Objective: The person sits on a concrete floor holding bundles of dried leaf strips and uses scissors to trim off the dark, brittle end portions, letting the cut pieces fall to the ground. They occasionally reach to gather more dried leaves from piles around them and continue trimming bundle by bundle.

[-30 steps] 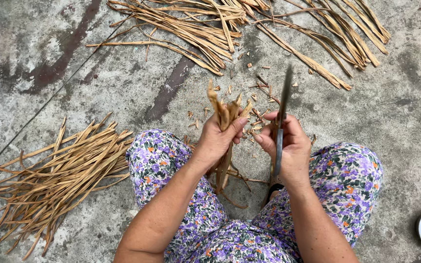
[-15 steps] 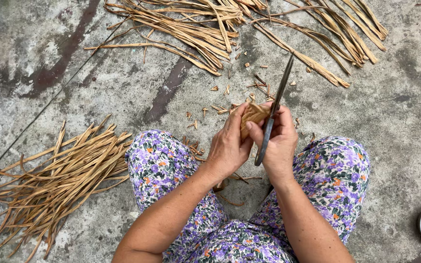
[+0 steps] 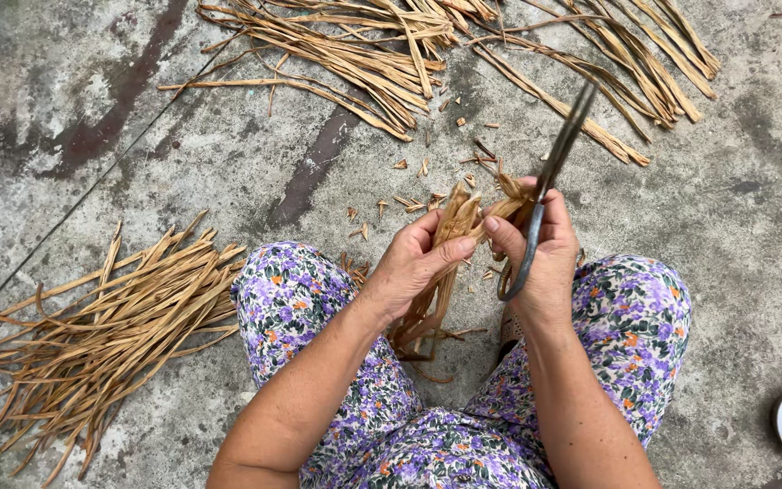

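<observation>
- Bundle of dried leaf strips (image 3: 450,263) held upright between the knees, top ends level with the hands.
- Left hand (image 3: 414,267) closed around the bundle, thumb pressing the tips.
- Right hand (image 3: 540,258) gripping scissors (image 3: 545,195), blades up beside the strip ends; also pinching a few strips.
- Step looks like trimming the ends; next cut needs tips squared and blades across them.
- Cut bits (image 3: 409,190) litter the concrete floor (image 3: 753,208); loose pile (image 3: 110,326) left, more strips (image 3: 391,54) ahead.
</observation>
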